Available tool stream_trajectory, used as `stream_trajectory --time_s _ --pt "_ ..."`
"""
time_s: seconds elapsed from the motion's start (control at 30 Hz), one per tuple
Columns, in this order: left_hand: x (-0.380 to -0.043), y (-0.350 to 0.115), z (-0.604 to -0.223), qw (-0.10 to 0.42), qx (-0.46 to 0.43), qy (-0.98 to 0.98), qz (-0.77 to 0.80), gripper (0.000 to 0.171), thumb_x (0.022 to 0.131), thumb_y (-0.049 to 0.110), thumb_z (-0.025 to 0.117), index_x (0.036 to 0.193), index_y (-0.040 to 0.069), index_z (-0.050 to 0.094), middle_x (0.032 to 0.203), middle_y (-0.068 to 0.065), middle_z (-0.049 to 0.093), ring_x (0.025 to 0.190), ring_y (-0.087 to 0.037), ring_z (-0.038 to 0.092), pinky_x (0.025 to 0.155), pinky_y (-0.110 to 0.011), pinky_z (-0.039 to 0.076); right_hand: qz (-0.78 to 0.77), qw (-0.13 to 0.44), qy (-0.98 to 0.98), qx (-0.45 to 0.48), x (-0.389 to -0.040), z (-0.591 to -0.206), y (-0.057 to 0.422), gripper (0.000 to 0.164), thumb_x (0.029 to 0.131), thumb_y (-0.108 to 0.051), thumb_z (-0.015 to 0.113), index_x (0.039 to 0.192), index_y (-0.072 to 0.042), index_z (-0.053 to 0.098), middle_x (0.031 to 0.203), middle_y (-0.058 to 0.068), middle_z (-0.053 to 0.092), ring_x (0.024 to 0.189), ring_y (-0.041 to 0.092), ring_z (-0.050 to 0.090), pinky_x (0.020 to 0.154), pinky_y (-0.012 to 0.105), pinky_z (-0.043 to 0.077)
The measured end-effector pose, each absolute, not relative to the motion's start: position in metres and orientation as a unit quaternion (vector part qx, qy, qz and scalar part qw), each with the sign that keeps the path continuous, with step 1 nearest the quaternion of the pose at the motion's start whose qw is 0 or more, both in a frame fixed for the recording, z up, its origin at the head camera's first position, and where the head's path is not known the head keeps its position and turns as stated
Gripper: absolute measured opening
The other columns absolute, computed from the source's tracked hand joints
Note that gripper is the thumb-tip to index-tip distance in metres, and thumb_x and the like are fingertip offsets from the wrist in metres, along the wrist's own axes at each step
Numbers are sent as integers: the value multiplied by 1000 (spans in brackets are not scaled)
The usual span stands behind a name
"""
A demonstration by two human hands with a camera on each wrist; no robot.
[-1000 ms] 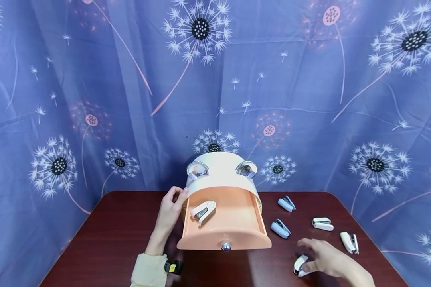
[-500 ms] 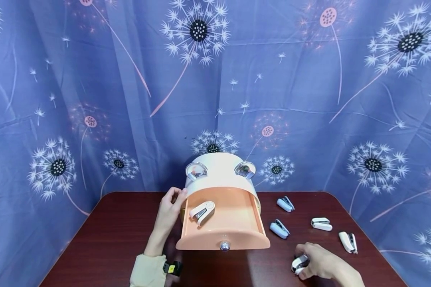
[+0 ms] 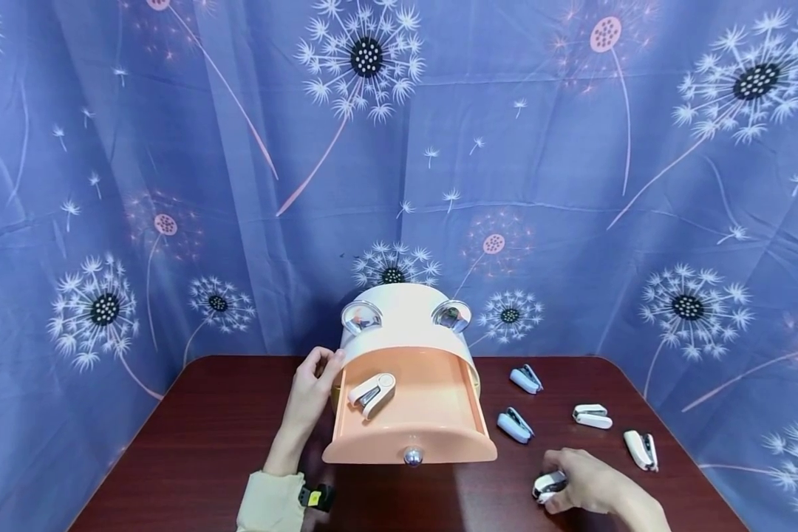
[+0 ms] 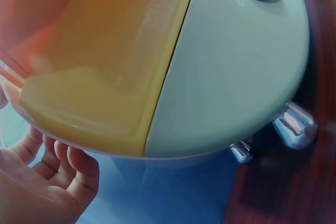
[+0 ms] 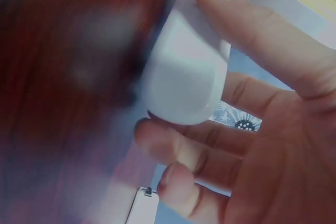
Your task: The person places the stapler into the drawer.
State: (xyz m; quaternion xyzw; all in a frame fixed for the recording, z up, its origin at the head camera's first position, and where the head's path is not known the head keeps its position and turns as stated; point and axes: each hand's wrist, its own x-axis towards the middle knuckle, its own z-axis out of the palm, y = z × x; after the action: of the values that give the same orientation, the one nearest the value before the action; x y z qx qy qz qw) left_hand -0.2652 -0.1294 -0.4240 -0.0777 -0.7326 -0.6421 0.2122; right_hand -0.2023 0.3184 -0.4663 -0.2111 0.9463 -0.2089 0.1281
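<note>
My left hand (image 3: 309, 391) holds the left edge of a white frog-like drawer box (image 3: 402, 318), its bent fingertips against the shell in the left wrist view. The box's peach drawer (image 3: 432, 395) stands pulled out, with a silver knob (image 3: 413, 457) in front. Inside it, at the left, lies a white mini stapler (image 3: 372, 395). Low on the right, my right hand (image 3: 592, 484) grips another white stapler (image 3: 549, 486) close to the tabletop. The right wrist view shows this stapler's smooth rounded body (image 5: 184, 77) between thumb and fingers.
Right of the box lie two blue staplers (image 3: 515, 425), a white stapler (image 3: 592, 415) and a cream stapler (image 3: 640, 450). They rest on a dark red-brown table (image 3: 213, 443). A blue dandelion-print curtain (image 3: 239, 185) hangs behind and at both sides.
My right hand has closed its fingers and thumb on the white stapler and shifted slightly left with it. The left hand stays at the box's edge.
</note>
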Motion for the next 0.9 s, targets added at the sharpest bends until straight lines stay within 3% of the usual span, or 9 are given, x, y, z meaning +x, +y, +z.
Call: stream_trajectory --time_s 0.17,0.53,0.9 --pt "-264 -128 -424 211 -77 -731 -645 23 95 25 66 88 5 58 72 -2 47 62 -12 43 56 -22 35 -209 123 948 -208 -201 -460 316 39 69 -32 88 94 -17 61 87 -3 56 79 12 50 65 34 43" --pt "-265 -128 -424 216 -74 -731 -643 25 95 27 66 87 5 58 73 -4 48 64 -13 44 57 -23 35 -184 24 953 -239 -193 -437 303 43 70 -39 86 98 -18 61 88 -10 54 79 9 50 66 32 44" --pt "-246 -125 -400 191 -65 -744 -637 20 97 18 63 89 1 58 74 -2 48 66 -12 44 59 -23 36 -242 -7 920 -309 -177 -417 286 34 80 -39 79 103 -23 60 92 -16 53 77 2 49 63 25 43"
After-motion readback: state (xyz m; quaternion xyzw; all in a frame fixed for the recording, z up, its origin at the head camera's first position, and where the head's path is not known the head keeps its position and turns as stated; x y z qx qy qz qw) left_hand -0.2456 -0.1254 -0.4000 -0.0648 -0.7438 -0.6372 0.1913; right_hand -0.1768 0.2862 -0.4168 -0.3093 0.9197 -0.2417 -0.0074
